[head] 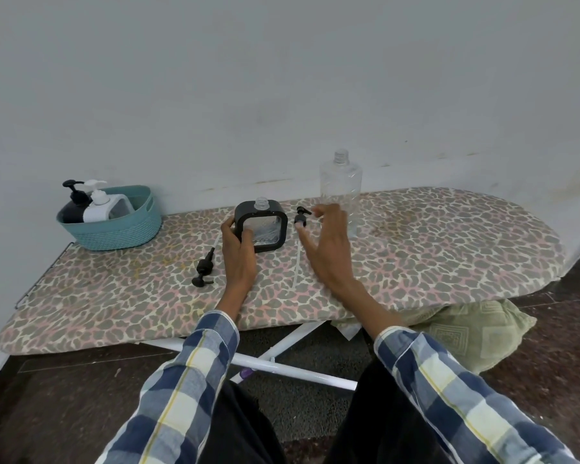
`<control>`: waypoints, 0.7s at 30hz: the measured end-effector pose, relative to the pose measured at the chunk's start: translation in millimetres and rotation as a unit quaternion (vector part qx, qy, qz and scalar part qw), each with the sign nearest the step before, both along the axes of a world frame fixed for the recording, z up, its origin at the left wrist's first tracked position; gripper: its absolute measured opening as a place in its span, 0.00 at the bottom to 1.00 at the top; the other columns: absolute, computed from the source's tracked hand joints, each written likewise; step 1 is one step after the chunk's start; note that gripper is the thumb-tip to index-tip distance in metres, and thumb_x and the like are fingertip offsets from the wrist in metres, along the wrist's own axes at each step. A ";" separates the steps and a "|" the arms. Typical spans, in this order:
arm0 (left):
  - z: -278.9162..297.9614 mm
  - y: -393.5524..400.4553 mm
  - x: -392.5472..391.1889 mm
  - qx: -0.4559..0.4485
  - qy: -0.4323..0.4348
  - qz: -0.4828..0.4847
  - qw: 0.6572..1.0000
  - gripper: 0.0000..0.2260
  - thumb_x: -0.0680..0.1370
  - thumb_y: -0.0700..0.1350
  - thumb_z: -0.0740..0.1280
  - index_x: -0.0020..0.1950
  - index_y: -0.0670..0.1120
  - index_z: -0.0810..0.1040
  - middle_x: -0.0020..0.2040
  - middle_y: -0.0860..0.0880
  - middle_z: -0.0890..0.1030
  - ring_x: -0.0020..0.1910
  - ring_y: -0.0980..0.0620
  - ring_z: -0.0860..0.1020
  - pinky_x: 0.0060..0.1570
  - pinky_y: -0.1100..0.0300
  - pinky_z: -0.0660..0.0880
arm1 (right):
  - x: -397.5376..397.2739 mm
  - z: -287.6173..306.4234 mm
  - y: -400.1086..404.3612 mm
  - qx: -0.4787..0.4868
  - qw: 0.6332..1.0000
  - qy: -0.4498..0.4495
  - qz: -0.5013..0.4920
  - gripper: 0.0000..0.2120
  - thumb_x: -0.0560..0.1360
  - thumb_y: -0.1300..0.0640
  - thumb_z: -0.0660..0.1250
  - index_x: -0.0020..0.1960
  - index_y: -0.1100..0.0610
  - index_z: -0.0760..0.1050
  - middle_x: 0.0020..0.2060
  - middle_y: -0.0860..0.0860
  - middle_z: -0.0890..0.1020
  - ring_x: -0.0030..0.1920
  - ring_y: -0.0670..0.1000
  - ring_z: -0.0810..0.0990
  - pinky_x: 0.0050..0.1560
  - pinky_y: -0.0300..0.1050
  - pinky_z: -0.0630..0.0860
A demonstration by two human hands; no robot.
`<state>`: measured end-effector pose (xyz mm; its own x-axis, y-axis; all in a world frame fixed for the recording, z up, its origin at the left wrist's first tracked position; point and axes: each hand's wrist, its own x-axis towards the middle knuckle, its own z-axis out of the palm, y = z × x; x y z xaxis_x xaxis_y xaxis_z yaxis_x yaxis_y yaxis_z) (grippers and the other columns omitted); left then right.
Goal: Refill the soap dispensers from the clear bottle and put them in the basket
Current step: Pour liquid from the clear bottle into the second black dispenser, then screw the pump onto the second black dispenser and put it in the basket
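A person sits low before an ironing board (pixel 449 249) with a leopard-print cover. The left hand (pixel 236 252) grasps the left side of a square black dispenser (pixel 261 226) that stands upright near the middle of the board, its neck uncapped. The right hand (pixel 325 242) hovers just right of it, fingers spread and loose, holding nothing; it is blurred. Behind that hand stands one clear bottle (pixel 341 185), upright and uncapped. Two black pump heads lie loose on the board: one (pixel 204 267) left of the left hand, the other (pixel 301 218) between the dispenser and the right hand. At the board's far left corner sits one teal basket (pixel 128 229) holding three dispensers with pumps on: a black one (pixel 72 209), a white one (pixel 96 211) and one square white-framed (pixel 121 205).
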<state>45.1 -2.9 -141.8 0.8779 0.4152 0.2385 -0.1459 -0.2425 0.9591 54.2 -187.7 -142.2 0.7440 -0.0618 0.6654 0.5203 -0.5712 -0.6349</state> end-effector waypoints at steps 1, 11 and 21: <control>1.7 -0.6 -0.9 -0.003 0.000 0.004 1.000 0.16 0.89 0.49 0.60 0.76 0.49 0.65 0.64 0.47 0.78 0.57 0.54 0.78 0.47 0.64 0.72 | 3.0 1.2 9.3 -0.012 1.000 0.012 0.023 0.23 0.83 0.40 0.67 0.69 0.54 0.66 0.62 0.49 0.71 0.61 0.51 0.73 0.60 0.56 0.79; 2.0 1.5 0.9 -0.020 0.003 0.019 1.000 0.15 0.88 0.53 0.59 0.75 0.51 0.71 0.65 0.49 0.81 0.61 0.51 0.80 0.55 0.56 0.76 | 28.6 -3.1 38.0 -0.062 0.981 0.159 0.096 0.42 0.79 0.41 0.74 0.84 0.53 0.58 0.75 0.54 0.73 0.77 0.57 0.67 0.77 0.60 0.68; 3.2 8.4 -5.4 0.200 0.016 0.085 0.976 0.16 0.89 0.50 0.56 0.70 0.45 0.76 0.65 0.48 0.77 0.63 0.50 0.75 0.67 0.47 0.75 | 39.4 -13.9 38.7 -0.114 0.979 0.146 0.090 0.33 0.82 0.50 0.72 0.82 0.57 0.63 0.75 0.55 0.74 0.77 0.60 0.68 0.77 0.63 0.67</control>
<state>39.7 5.6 -138.6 0.8141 0.4350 0.3848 -0.0423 -0.6164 0.7863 93.6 -149.0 -156.1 0.8896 0.2122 0.4045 0.4409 -0.6306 -0.6387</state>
